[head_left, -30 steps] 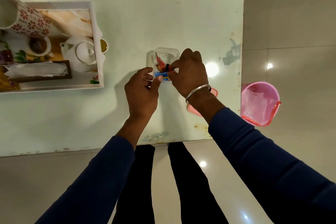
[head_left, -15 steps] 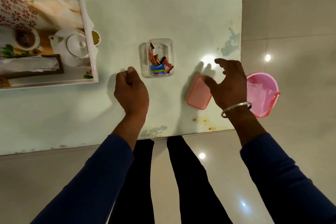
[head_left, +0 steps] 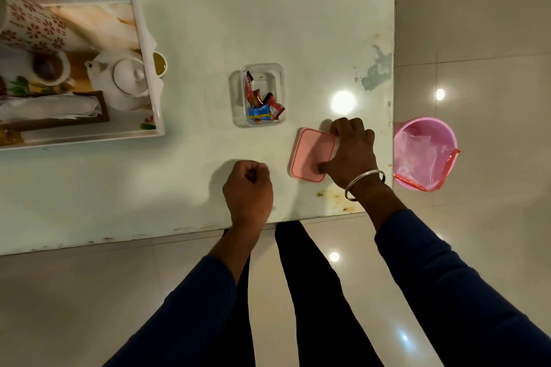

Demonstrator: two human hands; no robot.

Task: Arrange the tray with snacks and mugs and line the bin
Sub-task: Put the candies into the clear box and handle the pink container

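A clear plastic box [head_left: 262, 71] with several wrapped snacks [head_left: 262, 106] stands uncovered in the middle of the table. Its pink lid [head_left: 310, 152] lies flat to the right and nearer to me. My right hand [head_left: 351, 152] grips the lid's right edge, fingers on the far corner and thumb on the near part. My left hand [head_left: 249, 188] rests as a fist on the table, holding nothing. A white tray [head_left: 149, 68] at the left carries a white teapot [head_left: 122, 80], a flowered mug [head_left: 32, 27], a small cup [head_left: 49, 67] and a napkin holder [head_left: 53, 110].
A pink bin [head_left: 425, 152] with a pink plastic liner stands on the tiled floor just past the table's right edge. The table's near edge [head_left: 179, 229] runs right in front of my legs. A cup of tea [head_left: 159, 64] peeks out beside the tray.
Both hands left the snack box. My right hand moved right and came down on the pink lid, now gripping it. My left hand drew back toward me and closed into a fist.
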